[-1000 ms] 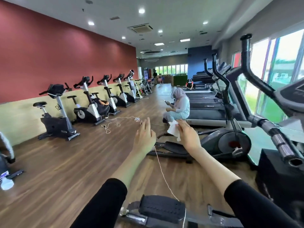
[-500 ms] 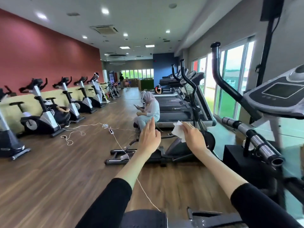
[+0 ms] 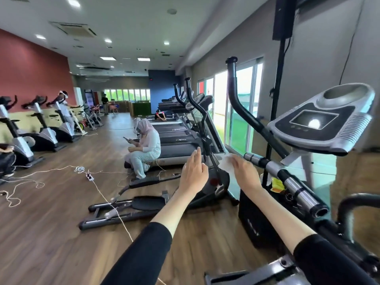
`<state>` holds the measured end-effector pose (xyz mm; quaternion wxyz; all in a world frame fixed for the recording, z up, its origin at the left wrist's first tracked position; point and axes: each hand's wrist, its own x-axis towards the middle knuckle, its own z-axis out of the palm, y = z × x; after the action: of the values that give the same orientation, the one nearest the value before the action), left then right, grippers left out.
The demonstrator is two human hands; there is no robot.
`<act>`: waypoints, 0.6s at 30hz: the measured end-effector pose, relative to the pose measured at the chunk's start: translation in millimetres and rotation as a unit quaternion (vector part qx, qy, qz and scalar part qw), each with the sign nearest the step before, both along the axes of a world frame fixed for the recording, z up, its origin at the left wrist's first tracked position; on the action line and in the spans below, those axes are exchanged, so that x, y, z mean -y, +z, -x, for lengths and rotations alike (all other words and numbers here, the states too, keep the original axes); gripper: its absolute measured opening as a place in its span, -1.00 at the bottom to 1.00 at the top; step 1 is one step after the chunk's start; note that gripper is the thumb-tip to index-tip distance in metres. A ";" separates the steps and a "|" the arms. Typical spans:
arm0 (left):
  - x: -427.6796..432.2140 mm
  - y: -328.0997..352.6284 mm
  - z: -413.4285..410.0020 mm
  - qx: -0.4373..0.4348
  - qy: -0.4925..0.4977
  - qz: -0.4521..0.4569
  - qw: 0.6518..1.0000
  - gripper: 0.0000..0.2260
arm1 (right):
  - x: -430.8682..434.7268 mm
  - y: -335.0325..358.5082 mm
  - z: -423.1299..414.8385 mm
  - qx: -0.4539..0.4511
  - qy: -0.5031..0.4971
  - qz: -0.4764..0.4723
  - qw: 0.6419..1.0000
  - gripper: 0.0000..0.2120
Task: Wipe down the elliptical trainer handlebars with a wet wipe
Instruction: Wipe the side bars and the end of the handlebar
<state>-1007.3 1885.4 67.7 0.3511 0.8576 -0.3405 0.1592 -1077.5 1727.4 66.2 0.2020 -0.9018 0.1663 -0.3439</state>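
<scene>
wet wipe [image 3: 226, 164] partly hidden, gripped in right hand [image 3: 246, 173]; left hand [image 3: 194, 175] fingers straight

The white wet wipe [image 3: 226, 163] is crumpled, just at the far tip of the fixed handlebar [image 3: 287, 179], a silver-and-black banded bar slanting toward five o'clock. At the wipe's twelve o'clock rises the black curved handlebar [image 3: 232, 89].

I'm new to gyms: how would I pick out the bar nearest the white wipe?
Find the grey console by the windows. Just below it a short bar slants toward the camera, its far end beside the wipe in the right hand. Unlike the tall all-black curved handle, it has shiny silver bands.
</scene>
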 end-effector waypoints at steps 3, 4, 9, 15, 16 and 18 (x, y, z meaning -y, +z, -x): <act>24.0 -1.3 -7.6 -0.002 -0.033 -0.004 0.999 -0.49 | 12.7 1.9 3.6 -0.007 -0.037 0.022 0.999 -0.68; 31.2 -0.9 -10.6 -0.001 -0.043 -0.003 0.999 -0.49 | 15.4 3.6 5.3 -0.016 -0.048 0.024 0.998 -0.68; 60.9 2.0 -19.1 0.018 -0.105 0.012 0.994 -0.49 | 20.9 10.8 16.3 0.008 -0.074 -0.055 0.996 -0.68; 77.7 3.7 -33.8 0.020 -0.200 0.017 0.979 -0.48 | 18.6 13.0 18.0 0.031 -0.138 -0.044 0.989 -0.70; 78.9 4.0 -37.8 0.021 -0.216 0.013 0.976 -0.48 | 16.4 13.6 17.9 0.042 -0.146 -0.046 0.987 -0.69; 81.4 4.2 -46.8 0.030 -0.242 0.004 0.970 -0.47 | 11.3 15.0 17.9 0.055 -0.168 -0.036 0.984 -0.70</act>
<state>-960.4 1804.0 71.9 0.3724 0.7431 -0.5476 0.0961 -1095.5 1716.1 81.3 0.1827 -0.8328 0.3169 -0.4156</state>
